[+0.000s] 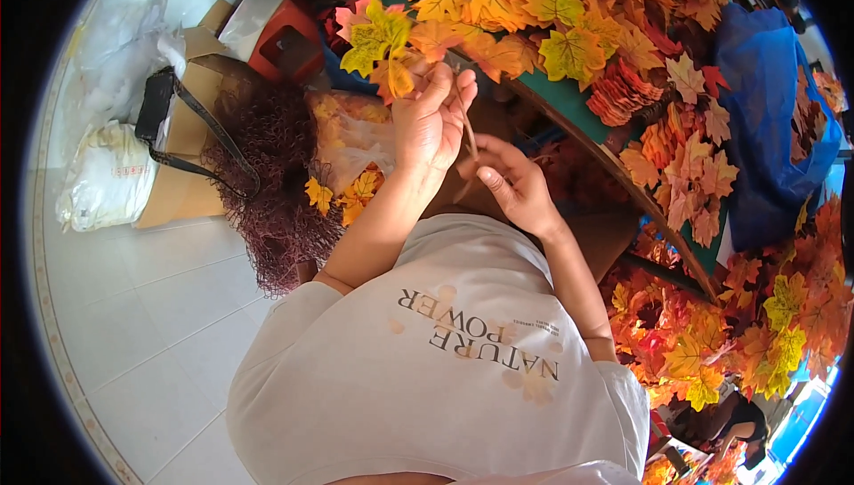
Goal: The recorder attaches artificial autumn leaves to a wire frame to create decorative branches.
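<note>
My left hand (425, 122) is closed, pinching the upper part of a thin brown stem (469, 129) between thumb and fingers. Artificial maple leaves, yellow-green (377, 38) and orange (392, 78), spread just above and beside that hand; they appear to belong to the held stem. Lower and to the right, my right hand (516, 184) has thumb and fingers closed on the stem's lower end. A narrow brown tail hangs below those fingers; whether it is stem or tape I cannot tell.
Orange and yellow artificial leaves (489, 0) cover the green table (556, 103) ahead. A blue bag (756, 120) hangs at its right. To the left stand a cardboard box (182, 184), a dark strap, tangled purple-brown twigs (267, 160) and a clear bag of leaves (351, 143).
</note>
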The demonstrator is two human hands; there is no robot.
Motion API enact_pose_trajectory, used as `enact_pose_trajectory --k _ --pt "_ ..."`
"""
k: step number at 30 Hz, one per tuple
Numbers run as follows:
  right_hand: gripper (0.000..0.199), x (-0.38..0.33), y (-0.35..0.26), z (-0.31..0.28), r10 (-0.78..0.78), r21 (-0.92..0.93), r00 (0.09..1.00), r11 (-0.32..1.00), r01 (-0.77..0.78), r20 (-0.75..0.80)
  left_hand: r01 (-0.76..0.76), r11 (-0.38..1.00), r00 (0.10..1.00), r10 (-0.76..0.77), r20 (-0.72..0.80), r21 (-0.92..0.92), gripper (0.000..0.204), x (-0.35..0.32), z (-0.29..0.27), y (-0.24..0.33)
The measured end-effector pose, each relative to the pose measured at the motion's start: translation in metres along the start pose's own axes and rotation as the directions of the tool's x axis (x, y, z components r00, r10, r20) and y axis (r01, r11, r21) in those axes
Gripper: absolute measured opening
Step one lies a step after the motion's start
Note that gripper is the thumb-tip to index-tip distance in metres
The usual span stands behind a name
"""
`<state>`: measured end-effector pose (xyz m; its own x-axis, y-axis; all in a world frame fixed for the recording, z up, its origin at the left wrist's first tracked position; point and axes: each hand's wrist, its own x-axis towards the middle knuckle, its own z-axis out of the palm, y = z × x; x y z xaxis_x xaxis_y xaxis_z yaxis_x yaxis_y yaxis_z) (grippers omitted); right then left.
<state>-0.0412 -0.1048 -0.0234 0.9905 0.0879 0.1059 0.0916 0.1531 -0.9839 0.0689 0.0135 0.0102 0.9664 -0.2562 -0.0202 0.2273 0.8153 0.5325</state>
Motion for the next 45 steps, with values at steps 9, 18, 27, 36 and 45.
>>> enact_pose_trajectory --k 9,18,27,36,45 --pt "0.019 0.001 0.01 -0.005 -0.005 0.018 0.945 1.0 0.011 -0.328 0.314 0.949 0.949 -0.314 0.023 -0.032 0.021 -0.042 -0.031 -0.032" --pt "0.022 -0.006 0.015 -0.01 -0.432 -1.0 0.902 0.011 0.004 -0.001 0.339 0.904 0.92 -0.26 -0.293 0.261 0.026 -0.044 -0.055 -0.078" --pt "0.03 0.009 -0.112 -0.116 -0.69 -0.967 0.689 0.068 -0.245 -0.223 0.624 0.781 0.768 -0.612 -0.189 0.009 0.01 -0.032 -0.095 -0.08" --pt "0.025 0.021 -0.126 -0.212 -0.27 -0.934 0.914 -0.104 -0.341 -0.303 0.763 0.633 0.646 -0.756 0.106 -0.131 0.012 -0.03 -0.075 -0.071" --pt "0.012 0.027 -0.161 -0.228 -0.364 -0.97 0.899 0.096 -0.225 -0.245 0.762 0.645 0.643 -0.743 0.185 -0.06 0.013 -0.038 -0.059 -0.06"
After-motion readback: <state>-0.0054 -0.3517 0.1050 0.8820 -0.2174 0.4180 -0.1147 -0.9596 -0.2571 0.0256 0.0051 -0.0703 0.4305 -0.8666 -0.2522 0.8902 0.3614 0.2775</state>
